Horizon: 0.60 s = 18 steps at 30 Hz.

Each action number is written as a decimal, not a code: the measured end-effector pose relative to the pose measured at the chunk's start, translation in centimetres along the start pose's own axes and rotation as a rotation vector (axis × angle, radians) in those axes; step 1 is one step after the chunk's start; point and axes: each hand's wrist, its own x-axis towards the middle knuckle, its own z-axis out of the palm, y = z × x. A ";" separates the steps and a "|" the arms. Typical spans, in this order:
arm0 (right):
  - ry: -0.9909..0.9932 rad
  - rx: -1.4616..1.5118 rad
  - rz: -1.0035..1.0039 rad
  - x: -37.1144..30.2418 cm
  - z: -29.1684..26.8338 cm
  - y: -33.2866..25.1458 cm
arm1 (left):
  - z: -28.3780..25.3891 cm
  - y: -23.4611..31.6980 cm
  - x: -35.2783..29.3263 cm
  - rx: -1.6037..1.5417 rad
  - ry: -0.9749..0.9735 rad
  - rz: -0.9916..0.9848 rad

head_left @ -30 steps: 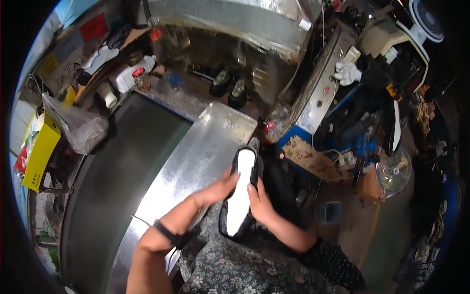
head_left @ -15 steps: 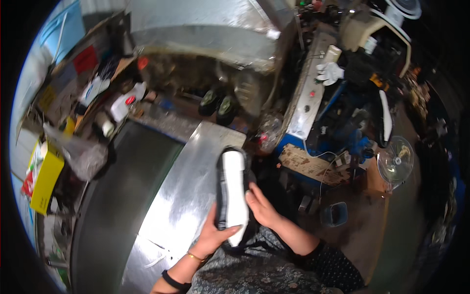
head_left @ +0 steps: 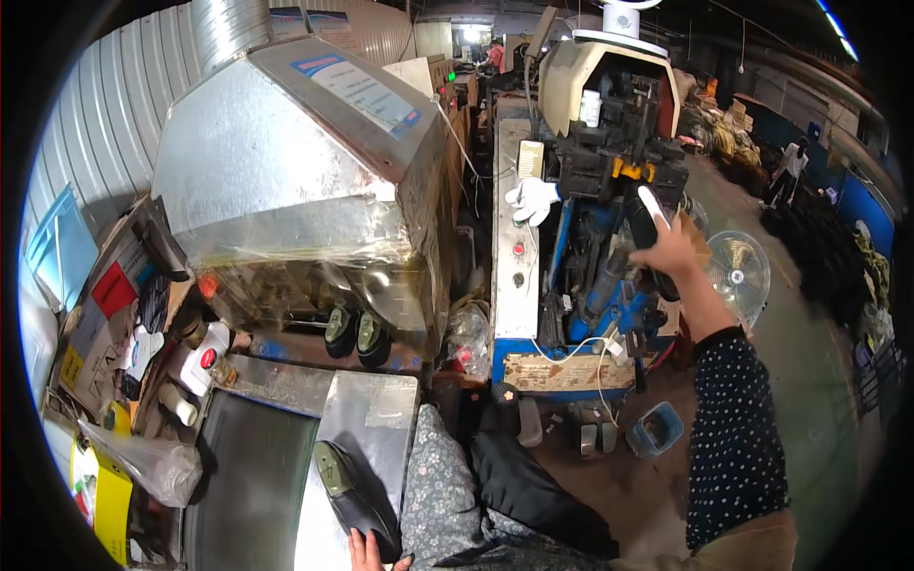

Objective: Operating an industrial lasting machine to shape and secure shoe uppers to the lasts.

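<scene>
A black shoe [head_left: 358, 500] with an olive-green lining lies opening-up on the shiny metal plate [head_left: 376, 409] at my lower left. My left hand [head_left: 369, 554] rests its fingers over the shoe's near end; most of that hand falls below the picture's edge. My right arm stretches out to the machine [head_left: 609, 176] at the right. There my right hand [head_left: 674, 249], thumb spread wide, is over a dark shoe with a white sole [head_left: 653, 206]. How firmly it touches that shoe is hard to see.
Two black shoes [head_left: 357, 335] stand under the metal hood [head_left: 286, 143]. A dark conveyor belt [head_left: 252, 466] runs beside the plate. A white glove [head_left: 533, 202] lies on the machine's ledge. A fan [head_left: 738, 271] and a blue tub [head_left: 657, 430] are at the right.
The shoe both hands held sole-up appears now to lie opening-up on the plate under my left hand. My right hand has left it and moved out to the machine. The view has tilted up.
</scene>
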 end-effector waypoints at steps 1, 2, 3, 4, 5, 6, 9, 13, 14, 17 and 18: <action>0.007 0.003 -0.003 0.2 1.8 1.3 | -0.1 0.9 0.3 0.082 -0.045 -0.062; 0.020 0.033 0.013 -0.5 2.2 0.9 | 0.6 1.0 0.0 -0.188 -0.022 -0.288; 0.036 0.056 0.029 -0.8 2.1 0.7 | 1.3 1.0 0.3 0.003 0.056 -0.205; 0.044 0.056 0.011 -0.7 1.7 0.6 | 1.6 1.0 0.3 -0.048 0.064 -0.200; -0.004 0.075 0.017 -1.0 0.7 0.3 | 0.8 2.1 1.2 -0.098 0.067 -0.197; -0.058 0.098 0.020 -1.6 -0.3 -0.2 | -0.1 2.9 1.9 -0.426 -0.005 -0.309; 0.020 0.084 -0.112 -3.1 -2.0 -0.7 | -2.4 7.9 4.7 -0.857 -0.014 -0.528; -0.046 0.560 -0.427 -10.6 -4.9 -3.9 | -2.6 6.5 8.2 -1.286 -0.160 -0.529; -0.111 0.719 -0.563 -12.6 -5.2 -4.7 | -3.8 8.3 9.8 -1.470 -0.214 -0.531; -0.535 1.093 -0.781 -19.4 -6.6 -8.7 | -4.0 9.3 13.4 -1.775 -0.509 -0.534; -0.630 1.229 -0.870 -22.2 -5.7 -10.3 | -3.6 8.9 14.2 -1.999 -0.744 -0.562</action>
